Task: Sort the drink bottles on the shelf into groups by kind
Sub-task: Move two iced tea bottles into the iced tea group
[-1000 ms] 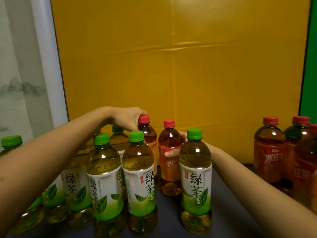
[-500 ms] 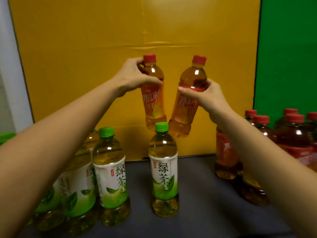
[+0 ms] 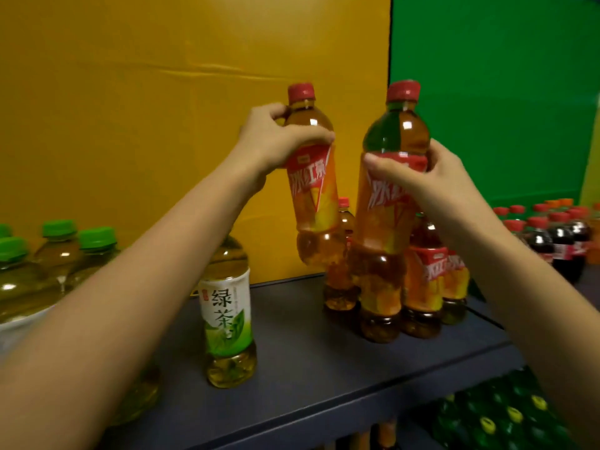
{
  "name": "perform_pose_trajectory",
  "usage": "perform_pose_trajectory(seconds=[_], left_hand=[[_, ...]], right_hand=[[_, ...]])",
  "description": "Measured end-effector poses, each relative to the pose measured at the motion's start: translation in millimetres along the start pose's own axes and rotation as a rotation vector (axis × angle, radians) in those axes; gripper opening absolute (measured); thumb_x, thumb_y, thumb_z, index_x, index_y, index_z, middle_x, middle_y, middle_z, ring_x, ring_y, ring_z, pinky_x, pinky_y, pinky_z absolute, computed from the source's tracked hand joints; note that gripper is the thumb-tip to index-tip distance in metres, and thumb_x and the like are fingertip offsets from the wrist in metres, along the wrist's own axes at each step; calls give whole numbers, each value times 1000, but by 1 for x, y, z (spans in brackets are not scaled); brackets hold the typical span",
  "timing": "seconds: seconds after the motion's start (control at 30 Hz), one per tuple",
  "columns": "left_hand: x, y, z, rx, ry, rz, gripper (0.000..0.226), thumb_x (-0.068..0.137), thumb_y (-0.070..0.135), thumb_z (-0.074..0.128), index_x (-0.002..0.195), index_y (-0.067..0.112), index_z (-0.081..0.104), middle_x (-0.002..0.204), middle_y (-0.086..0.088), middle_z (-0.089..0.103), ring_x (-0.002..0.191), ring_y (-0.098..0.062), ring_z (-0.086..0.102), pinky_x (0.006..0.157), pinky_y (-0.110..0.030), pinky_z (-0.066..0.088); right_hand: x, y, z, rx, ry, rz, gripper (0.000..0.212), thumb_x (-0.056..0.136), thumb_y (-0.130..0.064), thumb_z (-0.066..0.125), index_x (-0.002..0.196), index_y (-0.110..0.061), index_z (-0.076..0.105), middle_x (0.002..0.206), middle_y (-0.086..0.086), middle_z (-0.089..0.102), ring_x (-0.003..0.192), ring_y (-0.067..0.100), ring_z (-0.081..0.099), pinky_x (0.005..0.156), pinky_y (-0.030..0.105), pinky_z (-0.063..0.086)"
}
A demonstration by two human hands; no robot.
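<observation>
My left hand (image 3: 276,141) grips a red-capped iced tea bottle (image 3: 313,203) by its shoulder and holds it in the air. My right hand (image 3: 418,177) grips a second red-capped iced tea bottle (image 3: 384,222) around its upper label; its base hangs low over the shelf (image 3: 308,358), right in front of the standing group of iced tea bottles (image 3: 425,280). A single green tea bottle (image 3: 227,316) stands mid-shelf, partly behind my left forearm. More green-capped bottles (image 3: 61,251) cluster at the far left.
Dark cola bottles (image 3: 561,245) with red caps stand at the far right, with orange-capped ones behind. A yellow board (image 3: 162,108) and a green board (image 3: 503,92) back the shelf. Green bottle tops (image 3: 506,414) show on the lower level.
Both hands lifted the two iced tea bottles out of the green tea group and carried them right. The right-hand bottle now hangs low by the iced tea group.
</observation>
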State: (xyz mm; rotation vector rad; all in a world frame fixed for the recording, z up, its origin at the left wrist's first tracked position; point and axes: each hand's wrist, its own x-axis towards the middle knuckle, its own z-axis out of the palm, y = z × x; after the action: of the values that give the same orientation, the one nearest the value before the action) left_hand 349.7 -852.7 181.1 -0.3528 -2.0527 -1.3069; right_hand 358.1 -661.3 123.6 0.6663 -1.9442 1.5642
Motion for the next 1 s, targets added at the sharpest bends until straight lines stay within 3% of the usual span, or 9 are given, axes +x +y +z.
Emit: perform_pose_trajectory(seconds=[0.17,0.3,0.43,0.57,0.67,0.77,0.87,1.0], left_hand=[[-33,-37,36,53,-81,-55,54,55,40,84,102,20,66,103,-1,68,94,-19,63,83,-42,55],[-52,-65,57,176,-69,-61,69,53,50,82,113,19,62,115,-3,64,106,-22,57,89,-46,51],[-62,-80,68,236,-49,-91,64,57,45,83,113,20,63,117,-2,64,110,-22,54,92,-44,48],[-64,-93,69,201,-13,-138,66,59,48,80,116,18,62,118,-2,64,110,-21,55,91,-43,50],[-68,-99,73,170,15,-133,63,66,43,78,120,18,56,117,1,60,110,-18,53,92,-41,49],[-75,-109,80,98,20,-130,64,73,40,72,127,19,45,124,-1,55,116,-19,51,95,-39,47],[-79,-114,84,38,-1,-113,58,80,35,67,130,21,41,129,-2,51,118,-17,49,93,-30,44],[-78,-112,82,-76,-26,-126,53,84,24,64,131,20,40,127,-1,51,115,-13,49,89,-25,43]], right_hand=[[-38,38,-5,-37,63,46,65,50,-55,76,106,-27,59,100,-8,68,92,7,65,82,32,55],[-57,61,2,-44,78,47,56,52,-50,77,101,-36,56,97,-18,65,89,-6,62,76,17,50],[-69,80,14,-60,105,54,64,53,-51,77,110,-31,56,99,-20,64,91,-9,59,75,12,47],[-75,92,27,-40,137,65,71,56,-52,78,118,-28,54,110,-15,62,102,0,58,86,22,48],[-78,98,39,-15,169,101,74,59,-50,77,119,-28,41,118,-9,55,109,7,54,87,19,46],[-81,104,52,14,205,99,76,60,-57,70,119,-29,32,120,-5,48,114,12,50,94,29,47],[-81,106,60,-14,243,61,71,69,-44,73,122,-23,31,118,-7,38,115,8,42,98,26,42],[-76,109,70,-29,276,49,73,69,-43,74,124,-18,33,116,-8,36,113,6,41,99,28,42]])
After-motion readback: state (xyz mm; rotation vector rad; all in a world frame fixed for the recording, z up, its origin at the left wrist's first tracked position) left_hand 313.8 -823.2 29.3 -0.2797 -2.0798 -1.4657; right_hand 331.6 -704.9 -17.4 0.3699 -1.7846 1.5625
